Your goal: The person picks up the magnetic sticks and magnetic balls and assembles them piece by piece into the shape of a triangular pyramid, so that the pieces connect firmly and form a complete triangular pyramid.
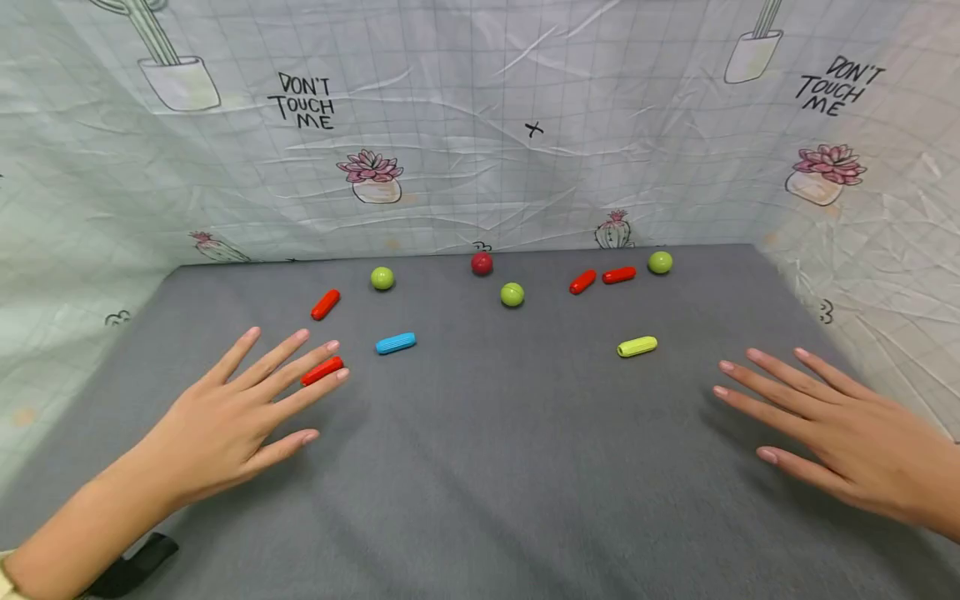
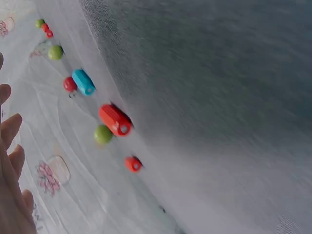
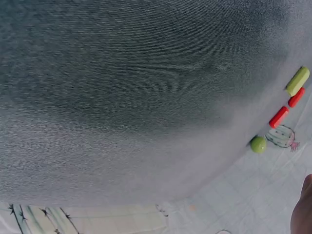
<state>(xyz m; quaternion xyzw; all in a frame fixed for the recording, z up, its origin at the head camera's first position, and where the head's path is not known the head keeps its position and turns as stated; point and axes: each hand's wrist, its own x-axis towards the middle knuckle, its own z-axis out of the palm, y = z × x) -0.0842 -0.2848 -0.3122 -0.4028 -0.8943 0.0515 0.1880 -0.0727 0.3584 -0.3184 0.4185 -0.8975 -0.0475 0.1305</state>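
My left hand point(image 1: 232, 417) hovers with spread fingers over the left part of the grey table, holding nothing. Partly behind its fingers lies a red ribbed cylinder point(image 1: 322, 371). Just past the fingertips is a blue ribbed cylinder point(image 1: 395, 342), and farther back another red cylinder point(image 1: 326, 305). At the right, my right hand point(image 1: 840, 425) is also spread and holds nothing. Nearest to it lies a yellow-green ribbed cylinder point(image 1: 637, 347). In the left wrist view, fingers point(image 2: 10, 129) show at the left edge. In the right wrist view only a bit of a finger point(image 3: 303, 209) appears.
Along the back lie a green ball point(image 1: 382, 278), a red ball point(image 1: 482, 263), a second green ball point(image 1: 512, 294), two red cylinders point(image 1: 582, 282) and a third green ball point(image 1: 660, 262). Behind them hangs a printed white cloth point(image 1: 465, 183). The grey tabletop point(image 1: 495, 467) stretches between the hands.
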